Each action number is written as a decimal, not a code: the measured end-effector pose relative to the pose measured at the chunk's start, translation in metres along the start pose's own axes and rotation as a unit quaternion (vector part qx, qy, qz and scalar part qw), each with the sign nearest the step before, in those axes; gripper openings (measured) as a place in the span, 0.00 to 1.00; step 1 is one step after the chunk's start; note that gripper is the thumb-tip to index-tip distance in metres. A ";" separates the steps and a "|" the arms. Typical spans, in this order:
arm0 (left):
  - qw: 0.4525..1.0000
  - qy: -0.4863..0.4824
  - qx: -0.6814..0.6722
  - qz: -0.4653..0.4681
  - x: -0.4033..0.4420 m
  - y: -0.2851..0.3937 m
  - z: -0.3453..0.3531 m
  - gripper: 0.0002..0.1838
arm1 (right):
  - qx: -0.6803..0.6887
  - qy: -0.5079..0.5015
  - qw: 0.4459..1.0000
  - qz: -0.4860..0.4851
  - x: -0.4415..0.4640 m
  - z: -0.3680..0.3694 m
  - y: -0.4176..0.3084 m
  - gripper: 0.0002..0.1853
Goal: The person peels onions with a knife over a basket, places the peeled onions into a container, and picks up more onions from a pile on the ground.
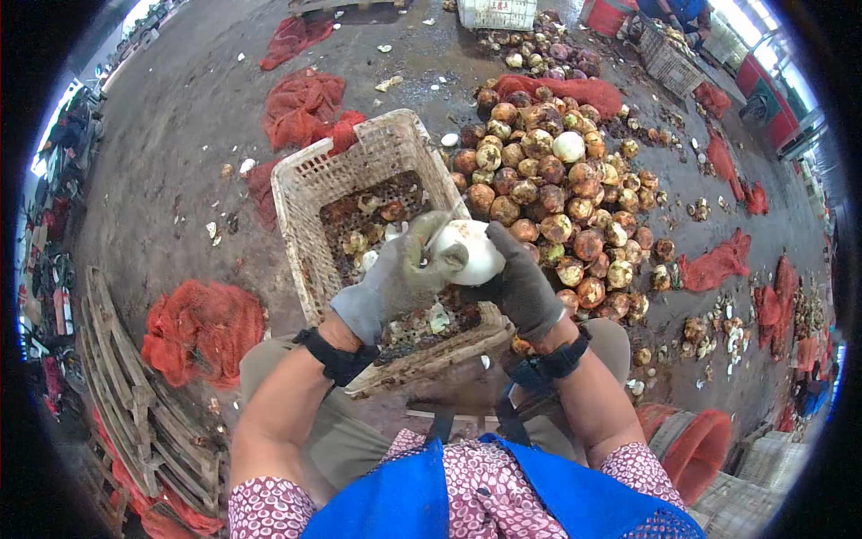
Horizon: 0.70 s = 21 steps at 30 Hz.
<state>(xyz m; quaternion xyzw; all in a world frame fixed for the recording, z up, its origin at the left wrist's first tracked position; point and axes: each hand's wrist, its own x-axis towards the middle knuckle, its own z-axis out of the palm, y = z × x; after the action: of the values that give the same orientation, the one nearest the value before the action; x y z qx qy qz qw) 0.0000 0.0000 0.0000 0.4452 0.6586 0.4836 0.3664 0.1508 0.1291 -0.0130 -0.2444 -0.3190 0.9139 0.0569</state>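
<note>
A large peeled white onion (474, 252) is held up over the right edge of a dirty plastic crate (296, 211). My right hand (523, 286), in a dark grey glove, is wrapped round its right side. My left hand (404, 274), in a stained light grey glove, is closed against its left side, with the thumb across its front. The curled left fingers are partly blurred, and I cannot tell whether a small tool is in them. Inside the crate lie peelings and scraps (359, 229). Beside it, on the right, spreads a heap of brown-skinned onions (552, 193).
Red mesh sacks (205, 331) lie about the floor. A wooden pallet (144, 404) is at lower left and a red tub (696, 449) at lower right. Another crate (498, 13) stands at the back. A person in blue (687, 11) works at upper right.
</note>
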 end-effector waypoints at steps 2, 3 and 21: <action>0.974 0.028 0.180 0.137 -0.001 -0.004 0.008 0.25 | 0.039 0.086 0.995 -0.019 -0.002 0.006 0.007 0.25; 0.970 0.015 0.209 0.122 -0.008 -0.003 -0.008 0.25 | 0.069 0.070 0.995 -0.016 0.006 0.015 0.022 0.25; 0.927 0.187 0.278 0.168 0.011 -0.001 -0.027 0.26 | -0.031 -0.067 0.996 -0.042 -0.020 0.007 -0.016 0.36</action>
<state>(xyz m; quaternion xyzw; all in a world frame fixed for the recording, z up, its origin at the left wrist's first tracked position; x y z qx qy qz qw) -0.0285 0.0014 0.0056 0.5346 0.7389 0.4101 0.0119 0.1637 0.1329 0.0099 -0.1704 -0.3604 0.9147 0.0663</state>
